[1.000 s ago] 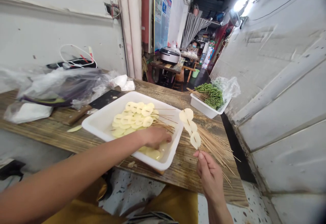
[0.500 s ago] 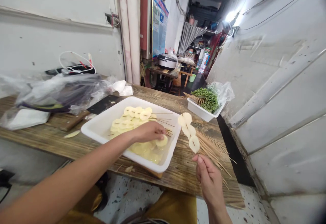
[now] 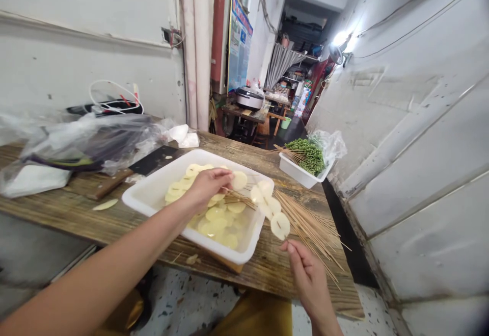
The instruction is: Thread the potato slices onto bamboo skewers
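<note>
Tray rim [image 3: 260, 222] between the two hands [image 3: 208, 188] [image 3: 307, 280]

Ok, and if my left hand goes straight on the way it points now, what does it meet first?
Probably the potato slice just past the fingertips of the left hand, above the tub. Depth is unclear, so they may already touch.

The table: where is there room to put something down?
Bare wood shows on the table left of the big white tub, and in front of the tub near the right hand. Behind the tub it is crowded, with the plastic bag and the knife.
</note>
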A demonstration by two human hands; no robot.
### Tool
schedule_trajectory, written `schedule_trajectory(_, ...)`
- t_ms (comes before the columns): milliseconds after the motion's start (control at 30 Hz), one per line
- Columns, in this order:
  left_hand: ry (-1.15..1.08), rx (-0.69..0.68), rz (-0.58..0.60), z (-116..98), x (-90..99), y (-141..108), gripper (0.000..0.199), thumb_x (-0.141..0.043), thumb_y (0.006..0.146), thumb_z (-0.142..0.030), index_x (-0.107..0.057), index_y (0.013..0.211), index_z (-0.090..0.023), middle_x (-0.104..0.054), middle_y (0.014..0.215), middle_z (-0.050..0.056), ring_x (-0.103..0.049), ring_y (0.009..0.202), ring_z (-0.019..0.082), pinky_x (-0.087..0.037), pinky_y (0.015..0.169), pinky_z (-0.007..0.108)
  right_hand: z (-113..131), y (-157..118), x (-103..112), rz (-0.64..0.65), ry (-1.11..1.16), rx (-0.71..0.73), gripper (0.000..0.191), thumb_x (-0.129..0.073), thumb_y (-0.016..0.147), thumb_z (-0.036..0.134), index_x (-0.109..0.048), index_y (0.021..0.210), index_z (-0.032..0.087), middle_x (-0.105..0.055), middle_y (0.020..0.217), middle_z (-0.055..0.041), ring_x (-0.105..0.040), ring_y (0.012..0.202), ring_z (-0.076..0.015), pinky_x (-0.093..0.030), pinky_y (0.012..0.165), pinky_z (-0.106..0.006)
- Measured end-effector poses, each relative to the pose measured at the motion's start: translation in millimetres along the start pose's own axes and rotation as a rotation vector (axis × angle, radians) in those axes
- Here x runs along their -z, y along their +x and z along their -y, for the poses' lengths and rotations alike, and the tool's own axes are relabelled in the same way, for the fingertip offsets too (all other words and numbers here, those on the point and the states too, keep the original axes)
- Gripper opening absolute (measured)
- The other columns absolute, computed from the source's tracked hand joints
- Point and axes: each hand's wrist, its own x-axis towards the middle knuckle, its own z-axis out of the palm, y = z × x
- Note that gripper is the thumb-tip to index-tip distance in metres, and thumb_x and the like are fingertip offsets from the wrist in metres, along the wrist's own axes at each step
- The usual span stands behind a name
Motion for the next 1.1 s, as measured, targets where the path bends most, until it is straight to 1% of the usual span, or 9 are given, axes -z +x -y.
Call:
schedule_trajectory(67,-0.004,-0.112,-0.196,1.1,0.9,2.5,0.038,-0.073,0.057,-0.040,-0.067,0.083,-0.012,-0.063,0.065,0.002,-0.053,0.056,0.011,-0.041,0.051,0.022,1.8,-0.7,-1.9,0.093,-0.008,0.011,0.026,-0.043,0.091,0.029,-0.065,0.087,0.016,-0.066,0.075,-0.0037,-0.063,0.069,-0.0144,-0.048,0.063,-0.018)
schedule_trajectory(133,0.028,-0.171,-0.284,2.3,2.3,3.7,0.037,-0.072,0.059,-0.041,-0.069,0.082,-0.012,-0.062,0.061,0.001,-0.051,0.054,0.010,-0.040,0.052,0.022,2.8,-1.0,-5.1,0.140,-0.028,0.020,0.027,-0.041,0.092,0.028,-0.065,0.088,0.016,-0.066,0.076,-0.0042,-0.063,0.070,-0.0145,-0.047,0.062,-0.018)
schedule_trajectory(400,0.061,-0.200,-0.263,8.2,1.8,3.7,0.032,-0.069,0.062,-0.041,-0.067,0.080,-0.013,-0.062,0.059,0.000,-0.052,0.056,0.011,-0.042,0.058,0.023,5.5,1.8,-10.2,0.131,-0.078,0.052,0.028,-0.038,0.093,0.027,-0.063,0.086,0.017,-0.062,0.066,-0.0013,-0.059,0.058,-0.0130,-0.042,0.056,-0.019)
schedule_trajectory(633,0.136,-0.196,-0.228,4.0,0.9,-1.0,0.030,-0.065,0.064,-0.040,-0.066,0.077,-0.014,-0.058,0.056,-0.002,-0.051,0.054,0.012,-0.041,0.056,0.024,7.9,2.4,-8.0,0.127,-0.047,0.023,0.029,-0.039,0.092,0.030,-0.063,0.086,0.016,-0.064,0.071,-0.0034,-0.062,0.070,-0.0157,-0.045,0.063,-0.020)
schedule_trajectory(733,0.290,-0.129,-0.018,1.1,0.4,-8.6,0.026,-0.062,0.064,-0.039,-0.068,0.072,-0.015,-0.060,0.054,-0.001,-0.051,0.051,0.013,-0.038,0.053,0.024,7.0,4.3,2.3,0.080,-0.070,-0.018,0.030,-0.039,0.092,0.033,-0.064,0.089,0.015,-0.064,0.072,-0.0035,-0.061,0.068,-0.0158,-0.045,0.061,-0.020)
schedule_trajectory(867,0.570,-0.120,0.643,5.0,-1.5,-17.0,0.015,-0.059,0.064,-0.029,-0.072,0.065,-0.022,-0.070,0.067,0.000,-0.060,0.063,0.017,-0.041,0.059,0.024,5.0,6.4,14.2,0.010,-0.121,-0.051,0.031,-0.040,0.091,0.035,-0.064,0.088,0.015,-0.063,0.070,-0.0026,-0.059,0.063,-0.0151,-0.045,0.058,-0.020)
schedule_trajectory(900,0.658,-0.132,0.740,8.1,-2.7,-17.5,0.015,-0.058,0.064,-0.026,-0.072,0.066,-0.023,-0.071,0.069,0.000,-0.061,0.066,0.018,-0.042,0.061,0.024,4.7,6.6,14.9,0.008,-0.121,-0.050,0.031,-0.040,0.091,0.035,-0.064,0.087,0.016,-0.063,0.071,-0.0027,-0.059,0.064,-0.0152,-0.045,0.058,-0.020)
schedule_trajectory(933,0.754,-0.161,0.770,12.0,-4.4,-17.3,0.018,-0.055,0.065,-0.022,-0.073,0.067,-0.023,-0.072,0.072,0.001,-0.062,0.069,0.019,-0.042,0.064,0.025,4.5,6.6,14.7,0.009,-0.114,-0.046,0.031,-0.040,0.091,0.035,-0.064,0.087,0.016,-0.063,0.072,-0.0030,-0.059,0.065,-0.0155,-0.045,0.059,-0.020)
schedule_trajectory(1100,1.048,-0.382,0.583,31.5,-18.5,-14.1,0.027,-0.050,0.064,-0.012,-0.072,0.079,-0.020,-0.070,0.083,0.009,-0.061,0.081,0.025,-0.041,0.074,0.031,3.8,6.3,6.8,0.025,-0.073,-0.040,0.030,-0.040,0.091,0.035,-0.063,0.084,0.016,-0.064,0.074,-0.0041,-0.060,0.069,-0.0165,-0.045,0.061,-0.021)
